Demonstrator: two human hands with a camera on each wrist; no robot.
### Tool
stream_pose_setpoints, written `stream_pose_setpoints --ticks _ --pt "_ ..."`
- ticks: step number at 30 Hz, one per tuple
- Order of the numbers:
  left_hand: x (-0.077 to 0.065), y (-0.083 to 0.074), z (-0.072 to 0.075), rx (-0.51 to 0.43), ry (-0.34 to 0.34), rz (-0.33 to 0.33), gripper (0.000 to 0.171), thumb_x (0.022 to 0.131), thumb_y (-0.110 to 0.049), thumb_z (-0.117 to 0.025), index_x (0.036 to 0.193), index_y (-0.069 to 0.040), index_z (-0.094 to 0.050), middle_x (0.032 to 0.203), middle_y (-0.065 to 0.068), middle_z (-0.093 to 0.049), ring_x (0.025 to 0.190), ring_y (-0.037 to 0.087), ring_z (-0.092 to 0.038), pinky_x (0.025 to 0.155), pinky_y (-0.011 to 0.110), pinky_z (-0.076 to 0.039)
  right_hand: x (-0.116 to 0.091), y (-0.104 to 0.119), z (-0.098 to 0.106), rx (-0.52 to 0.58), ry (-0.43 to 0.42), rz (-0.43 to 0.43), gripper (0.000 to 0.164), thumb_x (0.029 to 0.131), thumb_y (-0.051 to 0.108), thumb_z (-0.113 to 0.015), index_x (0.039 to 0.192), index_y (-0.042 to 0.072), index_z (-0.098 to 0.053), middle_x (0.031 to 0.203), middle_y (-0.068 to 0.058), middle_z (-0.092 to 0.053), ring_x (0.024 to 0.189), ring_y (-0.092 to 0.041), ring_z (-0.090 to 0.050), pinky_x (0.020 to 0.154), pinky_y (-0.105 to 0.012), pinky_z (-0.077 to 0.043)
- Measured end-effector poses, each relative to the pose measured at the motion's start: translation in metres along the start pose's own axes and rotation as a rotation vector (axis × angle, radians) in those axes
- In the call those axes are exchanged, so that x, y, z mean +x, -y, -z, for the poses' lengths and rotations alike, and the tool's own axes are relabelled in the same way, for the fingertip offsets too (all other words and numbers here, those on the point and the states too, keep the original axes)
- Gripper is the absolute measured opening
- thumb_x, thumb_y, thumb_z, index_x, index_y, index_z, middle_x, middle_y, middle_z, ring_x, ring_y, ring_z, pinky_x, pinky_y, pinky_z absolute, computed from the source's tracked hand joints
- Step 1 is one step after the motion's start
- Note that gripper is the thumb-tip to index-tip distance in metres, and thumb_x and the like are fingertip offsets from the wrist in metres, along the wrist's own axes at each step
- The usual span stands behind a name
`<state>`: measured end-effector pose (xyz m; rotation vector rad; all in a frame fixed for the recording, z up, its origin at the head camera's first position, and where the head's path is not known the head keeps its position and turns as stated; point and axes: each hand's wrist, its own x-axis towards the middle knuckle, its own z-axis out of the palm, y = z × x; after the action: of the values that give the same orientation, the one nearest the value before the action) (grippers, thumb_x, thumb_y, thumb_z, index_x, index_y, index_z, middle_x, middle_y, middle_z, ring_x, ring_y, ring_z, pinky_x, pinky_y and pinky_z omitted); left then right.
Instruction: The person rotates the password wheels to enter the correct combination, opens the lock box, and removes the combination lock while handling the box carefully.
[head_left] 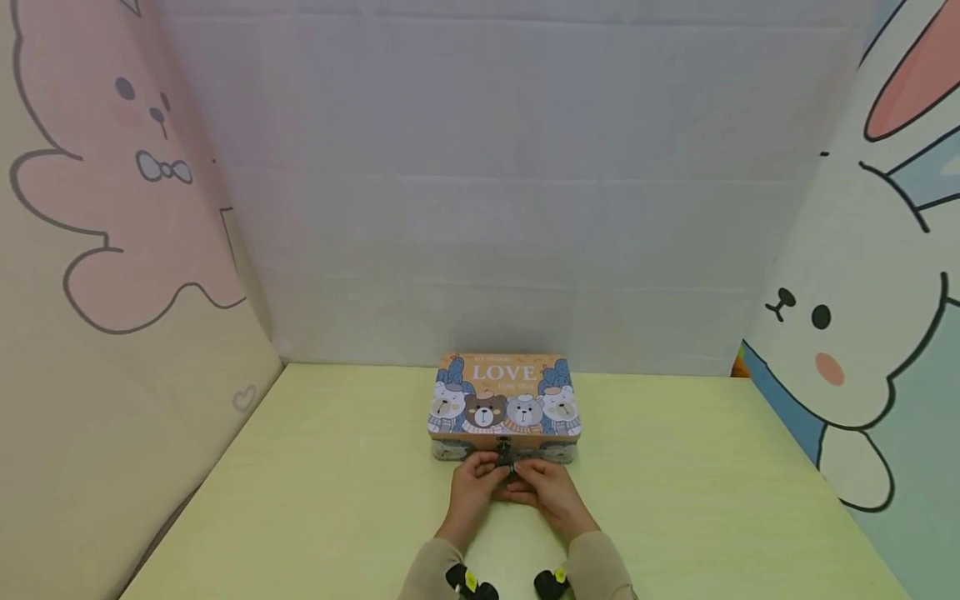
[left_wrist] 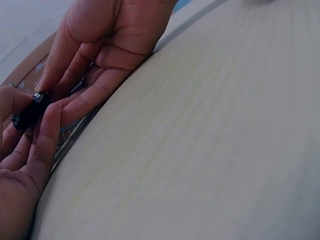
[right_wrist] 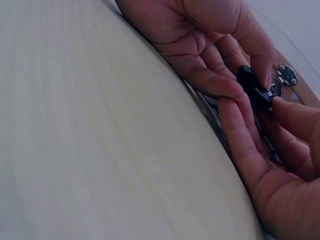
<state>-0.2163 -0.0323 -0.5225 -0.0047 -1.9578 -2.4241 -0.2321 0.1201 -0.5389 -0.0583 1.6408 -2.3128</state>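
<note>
From where I stand, a pale yellow-green table with faint grain stretches back to a creased grey-white backdrop. On the left wall, a pink cartoon animal wears a bow tie; on the right wall, a large white cartoon rabbit has a dark eye and a pink cheek.

Near the table's back edge sits a tin box, its long side running left to right, its lid printed with bears and the word LOVE, upright to the person. Its metal clasp is on the front, facing the person.

Just in front of the clasp is a small black object with a shiny metal bit. From the right wrist, its long axis slants from upper left to lower right, the metal nearer the lower-right end. The left hand and the right hand both pinch it between thumb and curled fingers, close together.

Those fingers cover much of the object, so its full outline is hard to make out, and I cannot tell whether it touches the clasp. The hands hide part of the tin's front. Beige sleeves run off the bottom edge.
</note>
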Motion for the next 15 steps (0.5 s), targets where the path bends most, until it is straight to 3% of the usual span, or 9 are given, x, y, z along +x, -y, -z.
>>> stream_pose_setpoints --ticks 4,11,15 --pt "0.002 0.003 0.001 -0.009 0.001 0.000 0.023 0.086 0.008 -0.066 0.105 0.019 -0.057 0.083 0.011 -0.068 0.068 0.018 -0.066 0.058 0.027 -0.061 0.000 -0.001 -0.001 -0.001 -0.002 0.004 0.021 0.102 0.000 -0.051 0.111 -0.015 -0.062 0.089 -0.010 -0.066 0.074 -0.015 -0.069 0.075 -0.030 -0.062" --pt "0.017 0.031 0.005 -0.019 -0.014 0.024 0.022 0.086 0.009 -0.065 0.106 0.017 -0.058 0.083 0.010 -0.068 0.065 0.016 -0.065 0.056 0.027 -0.061 0.001 -0.002 0.000 -0.017 -0.010 0.002 0.024 0.102 0.000 -0.050 0.114 -0.018 -0.060 0.089 -0.008 -0.067 0.074 -0.013 -0.069 0.073 -0.027 -0.062" --pt "0.019 0.035 0.005 -0.020 -0.020 0.021 0.022 0.087 0.008 -0.066 0.106 0.015 -0.058 0.082 0.009 -0.068 0.064 0.015 -0.065 0.056 0.027 -0.061 0.001 -0.002 0.000 -0.020 -0.017 0.003 0.023 0.102 0.000 -0.050 0.113 -0.018 -0.060 0.088 -0.008 -0.067 0.074 -0.013 -0.068 0.073 -0.027 -0.062"
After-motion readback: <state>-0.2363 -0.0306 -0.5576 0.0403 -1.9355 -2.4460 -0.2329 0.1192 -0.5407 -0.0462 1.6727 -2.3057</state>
